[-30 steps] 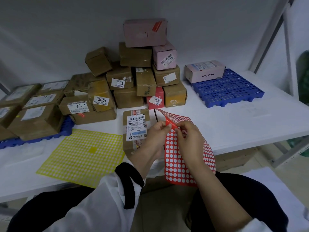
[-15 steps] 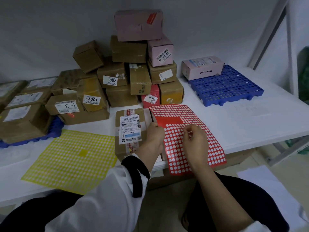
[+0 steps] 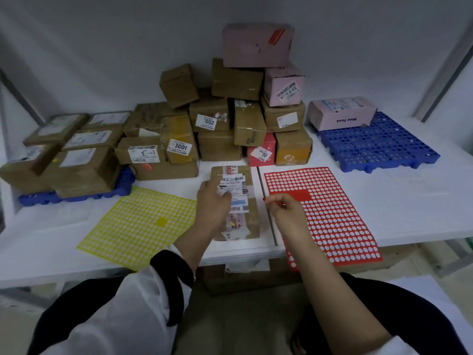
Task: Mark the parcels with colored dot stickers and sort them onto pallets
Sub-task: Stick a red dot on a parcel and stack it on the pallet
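Red sheet (image 3: 332, 213) now flat (released) | right fingers (image 3: 277, 204) pinch dot (image 3: 264, 199) | left fingers (image 3: 225, 194) press parcel (image 3: 252, 221)

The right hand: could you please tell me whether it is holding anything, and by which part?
The right hand pinches a small red sticker by one end between thumb and fingertips, beside the red sticker sheet; its other end sticks out free.
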